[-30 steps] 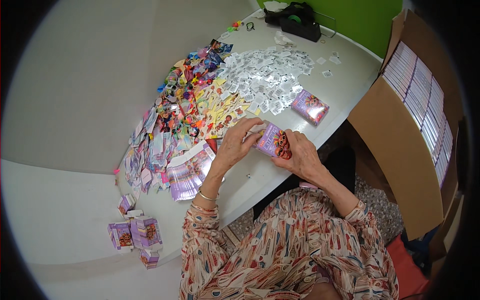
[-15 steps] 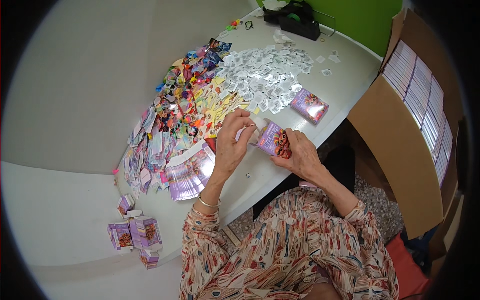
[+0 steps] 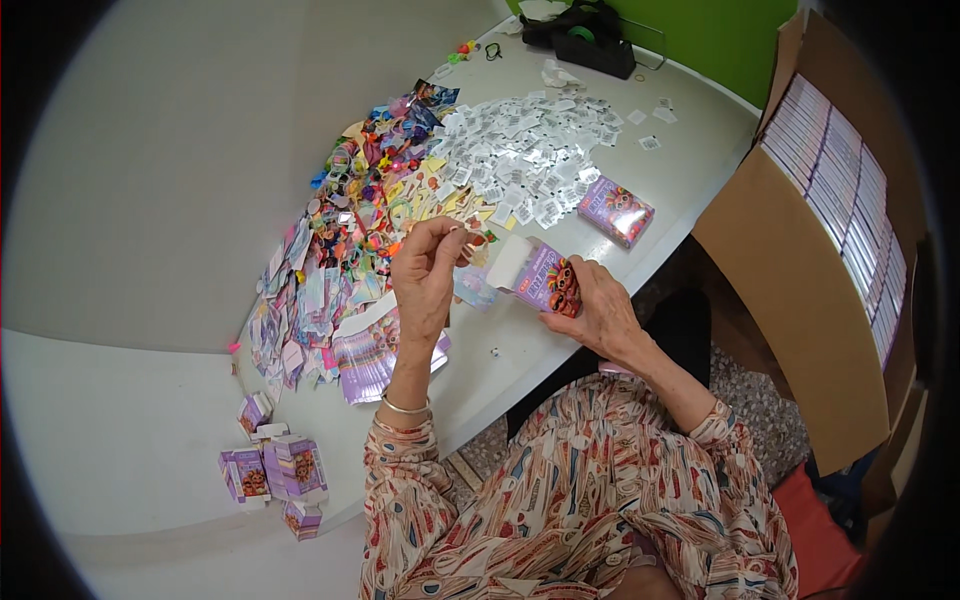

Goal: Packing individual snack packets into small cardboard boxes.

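Note:
My right hand (image 3: 604,308) grips a small purple printed carton (image 3: 548,278) from its right side. The carton's white end flap (image 3: 511,262) stands open, facing left. To the left of it my left hand (image 3: 425,285) is raised over the table, thumb and forefinger pinched together. A small item with bits of colour seems to be at those fingertips, but I cannot make out what it is. Below the fingertips lies a pale bluish piece (image 3: 474,288). Beyond my right hand another purple carton (image 3: 616,211) lies closed on the table.
A heap of white printed slips (image 3: 530,150) adjoins piles of colourful trinkets (image 3: 365,225) and pastel packets (image 3: 290,320). Flat purple cartons (image 3: 370,362) lie stacked near my left wrist. Several small cartons (image 3: 292,468) stand at lower left. A big cardboard box (image 3: 790,290) of packed cartons is at right.
My left hand has drawn back leftward from the carton's open end, uncovering its white flap. My right hand keeps the carton almost in place.

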The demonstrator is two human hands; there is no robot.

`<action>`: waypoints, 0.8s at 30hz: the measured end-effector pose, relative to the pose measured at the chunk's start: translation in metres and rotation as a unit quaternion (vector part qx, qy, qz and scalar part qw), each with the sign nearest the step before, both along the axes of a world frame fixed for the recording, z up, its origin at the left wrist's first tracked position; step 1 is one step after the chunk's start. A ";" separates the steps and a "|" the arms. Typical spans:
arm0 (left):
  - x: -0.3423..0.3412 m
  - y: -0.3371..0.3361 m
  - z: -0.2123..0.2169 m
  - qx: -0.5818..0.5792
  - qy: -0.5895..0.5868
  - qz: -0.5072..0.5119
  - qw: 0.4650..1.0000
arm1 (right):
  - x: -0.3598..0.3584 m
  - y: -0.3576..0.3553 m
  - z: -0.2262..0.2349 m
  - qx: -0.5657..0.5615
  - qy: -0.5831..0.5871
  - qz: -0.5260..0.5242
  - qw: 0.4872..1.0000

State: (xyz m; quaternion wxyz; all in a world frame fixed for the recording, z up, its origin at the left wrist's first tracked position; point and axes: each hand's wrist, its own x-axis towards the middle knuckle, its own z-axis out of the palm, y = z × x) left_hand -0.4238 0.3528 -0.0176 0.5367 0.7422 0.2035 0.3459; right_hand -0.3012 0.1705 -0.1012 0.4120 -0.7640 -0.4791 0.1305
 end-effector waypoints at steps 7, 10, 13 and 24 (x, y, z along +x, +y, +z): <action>-0.003 0.000 0.006 -0.031 -0.018 -0.008 0.999 | 0.001 0.001 0.000 0.004 -0.001 0.001 1.000; -0.002 -0.003 0.009 -0.040 -0.011 -0.024 0.999 | 0.001 0.002 -0.001 -0.001 -0.004 -0.002 1.000; 0.003 -0.010 0.013 -0.042 -0.010 -0.048 0.998 | 0.001 0.002 0.000 -0.008 -0.007 -0.002 1.000; 0.004 -0.001 -0.014 0.080 0.121 0.040 0.989 | 0.001 -0.001 -0.005 -0.014 0.009 0.001 1.000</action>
